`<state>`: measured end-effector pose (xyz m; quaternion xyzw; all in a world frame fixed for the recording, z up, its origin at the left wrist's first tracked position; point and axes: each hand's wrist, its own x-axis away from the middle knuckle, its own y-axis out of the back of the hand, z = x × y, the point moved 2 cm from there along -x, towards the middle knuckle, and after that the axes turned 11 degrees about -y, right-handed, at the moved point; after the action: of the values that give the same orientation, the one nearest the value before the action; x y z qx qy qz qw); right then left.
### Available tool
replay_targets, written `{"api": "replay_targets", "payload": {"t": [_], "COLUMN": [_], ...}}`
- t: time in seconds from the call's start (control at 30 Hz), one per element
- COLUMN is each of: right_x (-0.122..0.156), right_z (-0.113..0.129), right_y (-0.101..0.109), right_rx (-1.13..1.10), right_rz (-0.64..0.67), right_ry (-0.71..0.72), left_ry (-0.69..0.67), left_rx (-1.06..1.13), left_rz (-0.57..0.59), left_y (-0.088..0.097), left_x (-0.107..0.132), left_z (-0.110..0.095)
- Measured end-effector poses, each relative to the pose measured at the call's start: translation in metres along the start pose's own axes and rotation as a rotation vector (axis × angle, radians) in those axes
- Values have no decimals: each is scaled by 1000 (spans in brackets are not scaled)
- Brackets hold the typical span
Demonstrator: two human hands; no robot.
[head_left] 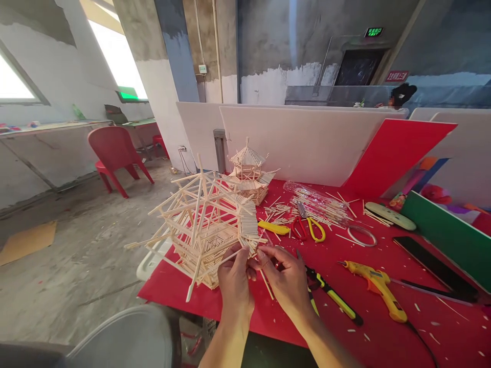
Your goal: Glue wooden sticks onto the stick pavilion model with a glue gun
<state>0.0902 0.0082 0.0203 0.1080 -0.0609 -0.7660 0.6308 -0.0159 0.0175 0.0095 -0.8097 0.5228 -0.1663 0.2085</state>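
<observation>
A half-built pavilion model of thin wooden sticks stands tilted in view at the near left of the red table. At its lower right corner, my left hand pinches a thin wooden stick, fingers closed. Right beside it my right hand is closed too, thumb and forefinger pressed together at the sticks by the model's edge. The fingers hide part of what they grip. Behind stands a finished-looking stick pagoda with a pointed roof. A loose stick lies below the hands.
On the red table lie yellow-and-black pliers, a yellow glue gun, a yellow cutter, yellow-and-red-handled tools, a dark phone and loose sticks. White boards stand behind. A grey stool is near left.
</observation>
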Motion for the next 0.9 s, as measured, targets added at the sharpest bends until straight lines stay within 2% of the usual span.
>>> {"api": "replay_targets", "payload": {"t": [0.2, 0.27, 0.37, 0.53, 0.7, 0.73, 0.8, 0.83, 0.9], "right_x": [-2, -2, 0, 9, 19, 20, 19, 19, 16], "right_z": [0, -8, -32, -87, -129, -137, -153, -161, -171], "right_y": [5, 11, 32, 90, 169, 185, 214, 227, 246], "right_rx": [45, 103, 202, 396, 957, 1046, 1112, 1081, 1015], "right_rz": [21, 13, -9, -71, -429, -471, -513, -522, -521], "right_ry": [36, 50, 19, -80, -52, -97, -275, -361, -427], "left_ry": [18, 31, 51, 56, 27, 29, 34, 35, 37], "left_rx": [17, 22, 38, 33, 15, 15, 19, 21, 24], "left_rz": [-9, -13, -38, -49, -28, -17, -19, -18, -10], "left_y": [0, 0, 0, -3, -6, -7, -7, -7, -6], "left_x": [-1, -1, 0, 1, 1, 1, 2, 3, 4], "left_z": [-1, -1, -2, -4, -5, -6, -6, -6, -7]}}
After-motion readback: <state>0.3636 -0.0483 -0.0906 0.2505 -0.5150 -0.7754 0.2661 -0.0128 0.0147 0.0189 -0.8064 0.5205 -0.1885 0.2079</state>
